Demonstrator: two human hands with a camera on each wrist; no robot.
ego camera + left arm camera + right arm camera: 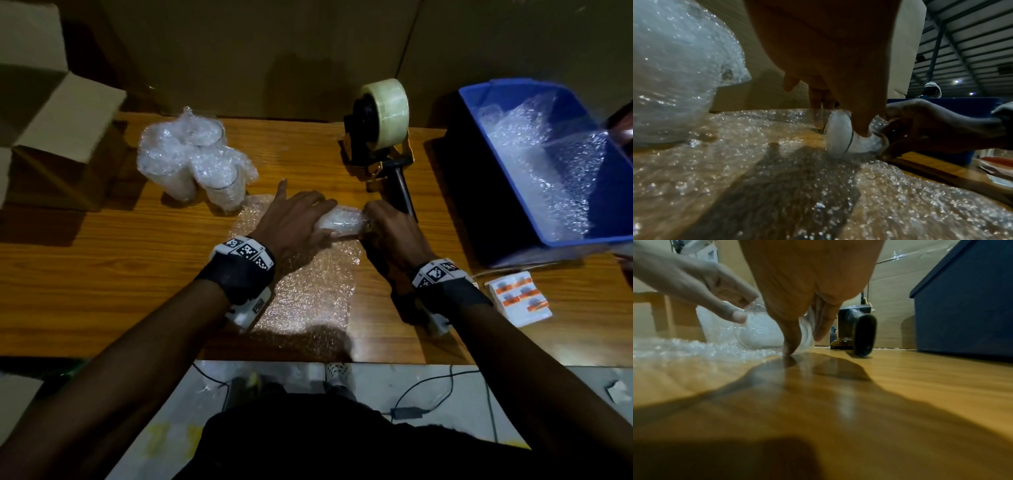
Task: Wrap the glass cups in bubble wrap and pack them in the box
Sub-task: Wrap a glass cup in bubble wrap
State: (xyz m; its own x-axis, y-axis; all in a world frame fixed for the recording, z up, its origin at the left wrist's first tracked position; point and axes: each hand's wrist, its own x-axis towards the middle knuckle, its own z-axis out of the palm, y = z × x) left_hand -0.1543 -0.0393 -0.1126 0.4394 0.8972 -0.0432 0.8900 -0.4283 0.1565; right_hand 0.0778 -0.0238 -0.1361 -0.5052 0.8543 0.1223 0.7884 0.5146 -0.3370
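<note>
Head view first: your left hand (294, 219) lies over a glass cup (342, 221) that rests on its side on a sheet of bubble wrap (308, 291) spread on the wooden table (102, 274), with the fingers fairly straight, slightly spread and pressing down on the cup's left part. Your right hand (390, 226) meets the cup's right end with its fingers curled at that end. Beyond your left hand stands a cluster of wrapped cups (191, 161), and the open cardboard box (58, 130) sits past the table's left edge. A tape dispenser (380, 130) stands behind your right hand, a blue bin (555, 164) holding loose bubble wrap sits to the right, and a small pack of cards (519, 298) lies near your right wrist. From the left wrist, you see the cup (840, 138) lying on the bubble wrap (777, 186), its round end facing the camera, your left thumb pressed on its side and the other fingers reaching over the top; your right hand (937, 128) closes round the far end, fingers curled. A wrapped bundle (674, 73) fills the left of that view. From the right wrist, your right hand (803, 296) comes down with one fingertip touching the table (900, 386) at the cup's (760, 332) end, while your left hand's straight fingers (731, 313) rest on the cup; the dispenser's handle (865, 335) lies just behind.
</note>
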